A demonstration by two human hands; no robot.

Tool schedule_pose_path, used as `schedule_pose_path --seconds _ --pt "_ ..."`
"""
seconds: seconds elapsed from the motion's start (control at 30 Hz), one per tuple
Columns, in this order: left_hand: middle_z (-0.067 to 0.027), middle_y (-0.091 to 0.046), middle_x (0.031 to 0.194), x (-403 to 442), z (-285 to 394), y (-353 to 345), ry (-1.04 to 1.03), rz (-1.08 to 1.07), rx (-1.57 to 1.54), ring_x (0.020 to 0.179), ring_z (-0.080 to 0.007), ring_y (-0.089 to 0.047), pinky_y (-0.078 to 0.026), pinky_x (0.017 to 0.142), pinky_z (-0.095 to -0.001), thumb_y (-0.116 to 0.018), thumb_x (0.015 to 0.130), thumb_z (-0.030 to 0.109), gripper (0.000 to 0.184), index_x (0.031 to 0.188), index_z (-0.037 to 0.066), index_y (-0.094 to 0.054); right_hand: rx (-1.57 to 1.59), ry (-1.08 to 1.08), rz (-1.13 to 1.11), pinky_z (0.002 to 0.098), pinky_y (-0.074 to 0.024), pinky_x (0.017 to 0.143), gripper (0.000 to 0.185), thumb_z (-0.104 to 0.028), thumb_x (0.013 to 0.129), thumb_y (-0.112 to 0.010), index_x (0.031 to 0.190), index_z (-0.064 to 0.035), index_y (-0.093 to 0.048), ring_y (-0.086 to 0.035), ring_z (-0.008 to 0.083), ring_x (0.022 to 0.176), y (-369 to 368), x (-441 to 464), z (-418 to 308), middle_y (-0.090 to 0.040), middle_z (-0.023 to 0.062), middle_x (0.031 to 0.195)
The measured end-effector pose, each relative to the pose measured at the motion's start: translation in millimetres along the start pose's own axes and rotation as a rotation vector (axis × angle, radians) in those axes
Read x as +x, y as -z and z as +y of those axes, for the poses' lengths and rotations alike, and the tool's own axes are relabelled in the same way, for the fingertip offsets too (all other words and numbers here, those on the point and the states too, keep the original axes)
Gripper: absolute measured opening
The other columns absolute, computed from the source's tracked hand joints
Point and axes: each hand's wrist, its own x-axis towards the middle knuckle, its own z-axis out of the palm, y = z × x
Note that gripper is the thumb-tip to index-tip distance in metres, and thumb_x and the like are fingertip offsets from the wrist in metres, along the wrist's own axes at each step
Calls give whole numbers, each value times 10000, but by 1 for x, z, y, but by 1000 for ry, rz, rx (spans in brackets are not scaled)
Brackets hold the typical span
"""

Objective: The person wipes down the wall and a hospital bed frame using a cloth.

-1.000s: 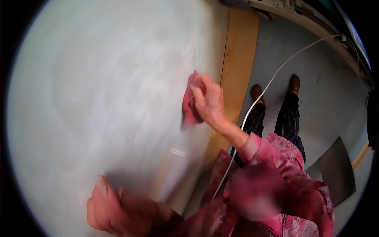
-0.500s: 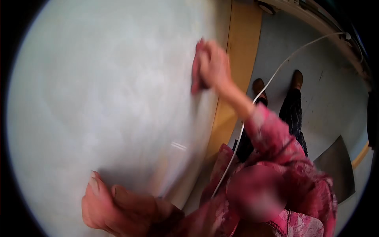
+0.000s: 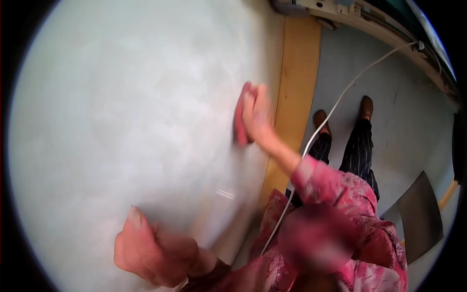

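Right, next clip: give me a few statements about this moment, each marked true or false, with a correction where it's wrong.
1. The right hand grips a reddish cloth. True.
2. The left hand is also on the cloth. False: it is apart from it, lower in the view.
3. A wooden strip runs along the side of the pale surface nearer the shoes. True.
4. The cable is black. False: it is white.
5. The trousers are plain white. False: they are dark with thin light stripes.
6. Both shoes are brown. True.
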Motion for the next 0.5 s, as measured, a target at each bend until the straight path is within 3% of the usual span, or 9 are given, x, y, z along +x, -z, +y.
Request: schedule_pose_path --seconds 0.03,0.1,0.13,0.23,0.27,0.33,0.4,0.47,0.5 --pt "-132 -677 900 -1 -1 1 8 2 -11 744 -271 -579 -476 658 -351 -551 902 63 163 976 -30 -663 11 27 9 494 -460 659 160 -138 917 -471 1041 -38 -451 -582 447 724 8 10 -32 -531 225 670" --pt "-117 -683 913 -3 1 -1 13 30 -17 782 -265 -600 -497 698 -350 -579 905 69 147 960 -24 -677 326 -298 -150 480 -464 660 160 -115 899 -464 1041 -40 -474 -585 422 768 31 23 -114 -560 233 762" --pt "-120 -682 915 -5 0 -2 21 15 -33 783 -267 -592 -492 697 -355 -582 896 63 143 963 -20 -678 58 405 164 450 -471 653 178 -75 860 -483 1035 -51 -494 -586 372 800 5 11 -99 -555 219 821" --pt "-114 -681 919 -5 -3 -1 46 -2 -64 785 -261 -578 -482 699 -359 -588 883 54 146 978 -12 -678 47 827 -246 374 -478 623 274 -17 750 -610 1018 -60 -576 -573 320 703 18 -47 -154 -574 151 839" --pt "-105 -681 922 -6 -3 2 62 -12 -83 786 -255 -572 -477 703 -358 -591 878 52 152 988 -7 -676 94 1059 -93 369 -478 593 233 -46 744 -627 972 -83 -595 -574 290 671 13 -47 -150 -581 124 815" --pt "-88 -680 923 -11 -5 5 59 -37 -59 780 -249 -569 -469 705 -348 -597 876 57 156 1000 6 -676 25 1035 21 392 -482 607 208 -73 799 -598 1005 -65 -566 -572 303 667 4 -11 -135 -587 135 807" --pt "-70 -680 924 -15 -3 12 70 -67 -14 774 -243 -565 -460 707 -338 -603 874 61 162 1013 19 -676 -33 698 207 426 -484 612 158 -63 836 -515 993 -70 -537 -581 326 694 6 38 -120 -564 154 796" --pt "-38 -680 923 -9 -6 14 20 -33 19 775 -234 -564 -442 708 -322 -609 863 43 170 1018 44 -676 -38 229 64 463 -485 675 152 -89 890 -463 1025 -61 -527 -604 363 788 18 72 -125 -589 188 915" --pt "-38 -680 923 -9 -8 17 22 -34 25 775 -234 -564 -442 708 -322 -609 863 43 170 1018 44 -676 -11 267 -2 469 -486 690 152 -97 892 -465 1026 -57 -525 -606 368 815 23 58 -132 -587 196 945"
